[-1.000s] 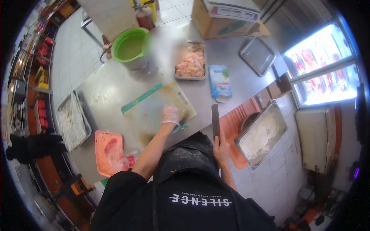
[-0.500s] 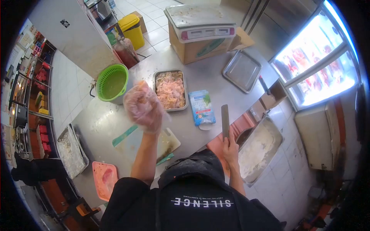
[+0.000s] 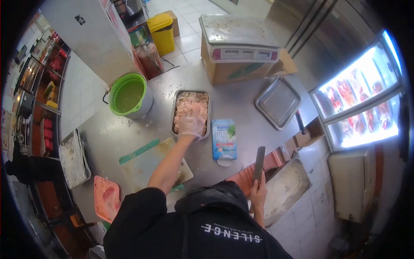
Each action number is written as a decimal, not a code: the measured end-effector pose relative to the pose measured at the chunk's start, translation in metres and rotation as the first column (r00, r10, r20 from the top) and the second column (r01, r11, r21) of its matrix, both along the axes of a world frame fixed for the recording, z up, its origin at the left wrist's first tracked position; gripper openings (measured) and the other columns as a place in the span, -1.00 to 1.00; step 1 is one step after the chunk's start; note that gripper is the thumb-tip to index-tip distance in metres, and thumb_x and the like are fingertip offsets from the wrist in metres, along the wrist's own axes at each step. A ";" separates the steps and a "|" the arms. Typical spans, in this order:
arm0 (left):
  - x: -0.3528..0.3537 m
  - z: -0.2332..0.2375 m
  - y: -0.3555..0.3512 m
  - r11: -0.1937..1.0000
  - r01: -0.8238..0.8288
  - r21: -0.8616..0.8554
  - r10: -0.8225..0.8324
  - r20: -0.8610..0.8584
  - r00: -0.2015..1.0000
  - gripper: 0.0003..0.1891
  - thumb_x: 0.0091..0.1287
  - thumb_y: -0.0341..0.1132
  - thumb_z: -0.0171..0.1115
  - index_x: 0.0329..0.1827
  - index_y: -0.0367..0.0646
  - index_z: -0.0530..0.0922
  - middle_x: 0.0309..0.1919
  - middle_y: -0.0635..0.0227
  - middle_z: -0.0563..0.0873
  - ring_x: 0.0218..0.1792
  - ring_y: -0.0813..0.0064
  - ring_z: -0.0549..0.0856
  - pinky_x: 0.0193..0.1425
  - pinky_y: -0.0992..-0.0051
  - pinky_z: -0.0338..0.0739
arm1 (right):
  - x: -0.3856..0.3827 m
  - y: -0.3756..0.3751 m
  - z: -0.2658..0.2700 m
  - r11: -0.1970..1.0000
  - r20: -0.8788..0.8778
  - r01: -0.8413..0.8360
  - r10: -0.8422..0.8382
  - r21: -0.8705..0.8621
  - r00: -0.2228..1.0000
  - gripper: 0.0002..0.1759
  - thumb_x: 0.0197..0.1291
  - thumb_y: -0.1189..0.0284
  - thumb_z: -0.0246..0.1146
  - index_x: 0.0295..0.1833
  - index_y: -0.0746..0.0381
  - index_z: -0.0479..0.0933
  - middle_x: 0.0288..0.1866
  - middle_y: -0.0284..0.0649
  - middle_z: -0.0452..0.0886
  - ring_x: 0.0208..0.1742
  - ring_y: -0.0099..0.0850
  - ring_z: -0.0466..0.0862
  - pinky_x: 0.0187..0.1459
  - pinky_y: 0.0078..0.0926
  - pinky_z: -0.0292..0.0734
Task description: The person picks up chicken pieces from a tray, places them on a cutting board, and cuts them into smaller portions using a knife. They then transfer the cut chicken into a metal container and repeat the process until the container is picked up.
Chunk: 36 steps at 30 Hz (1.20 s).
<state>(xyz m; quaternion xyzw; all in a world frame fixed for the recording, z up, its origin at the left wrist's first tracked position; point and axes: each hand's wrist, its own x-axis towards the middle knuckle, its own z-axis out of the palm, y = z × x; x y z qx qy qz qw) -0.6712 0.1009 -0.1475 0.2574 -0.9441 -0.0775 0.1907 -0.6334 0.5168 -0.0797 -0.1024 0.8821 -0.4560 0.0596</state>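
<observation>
My left hand (image 3: pixel 192 126), in a clear plastic glove, lies on the pale pink chopped meat (image 3: pixel 189 105) in a metal tray (image 3: pixel 209 103). Its fingers look spread over the meat, though they are slightly blurred. At the lower right, my bare right hand (image 3: pixel 258 192) is closed around a cleaver (image 3: pixel 259 163), the broad blade pointing up and away from me. A blue and white packet (image 3: pixel 224 140) lies to the right of the meat tray. Nearer me, under my left forearm, rests a stained cutting board (image 3: pixel 142 166).
A green colander (image 3: pixel 115 96) sits in a pot at the left. A scale (image 3: pixel 246 54) stands on a cardboard box (image 3: pixel 215 71) at the back. Another metal tray (image 3: pixel 278 103), a pink tray (image 3: pixel 100 198) and a floury container (image 3: pixel 280 198) are around. A lit fridge (image 3: pixel 362 95) stands right.
My left hand has moved right and down from above the table, carrying pink meat, onto the tray's contents. More pink meat covers the tray. My right hand still holds the cleaver, slightly lower in view.
</observation>
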 end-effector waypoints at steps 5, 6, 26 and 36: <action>-0.010 0.014 0.013 0.983 -0.081 0.166 0.032 0.279 0.960 -0.43 0.27 -0.08 0.27 0.32 -0.13 0.56 0.01 -0.05 0.72 -0.07 -0.03 0.78 0.03 0.05 0.67 | -0.023 -0.004 0.001 0.997 0.133 -0.021 0.011 0.068 0.991 -0.48 0.53 0.36 0.12 0.54 0.21 0.38 -0.42 -0.06 0.66 -0.50 -0.26 0.65 -0.40 -0.26 0.51; -0.005 0.021 0.014 0.988 -0.071 0.135 0.031 0.281 0.959 -0.44 0.28 -0.08 0.26 0.32 -0.13 0.56 0.02 -0.05 0.73 -0.06 -0.02 0.78 0.04 0.06 0.68 | -0.029 -0.005 -0.002 0.999 0.087 -0.023 0.019 0.047 0.996 -0.48 0.53 0.37 0.12 0.54 0.20 0.39 -0.42 -0.07 0.66 -0.51 -0.26 0.64 -0.41 -0.26 0.50; -0.010 -0.056 -0.082 0.978 0.157 0.137 -0.207 0.721 0.661 -0.66 0.31 -0.24 0.19 0.07 -0.15 0.73 -0.04 0.07 0.82 0.02 0.03 0.78 0.03 0.11 0.70 | -0.047 -0.005 0.008 0.990 0.145 0.066 -0.047 -0.128 0.988 -0.49 0.57 0.43 0.10 0.56 0.21 0.37 -0.50 -0.30 0.52 -0.54 -0.55 0.51 -0.45 -0.49 0.43; 0.042 -0.020 -0.021 0.981 -0.136 0.140 0.055 0.468 0.882 -0.71 0.46 -0.19 0.07 -0.03 -0.15 0.70 -0.15 0.04 0.79 -0.04 -0.03 0.76 0.01 0.12 0.67 | -0.030 -0.004 0.004 0.964 0.152 0.211 -0.187 -0.160 0.971 -0.49 0.58 0.40 0.13 0.54 0.35 0.35 -0.47 -0.30 0.54 -0.51 -0.57 0.52 -0.45 -0.52 0.43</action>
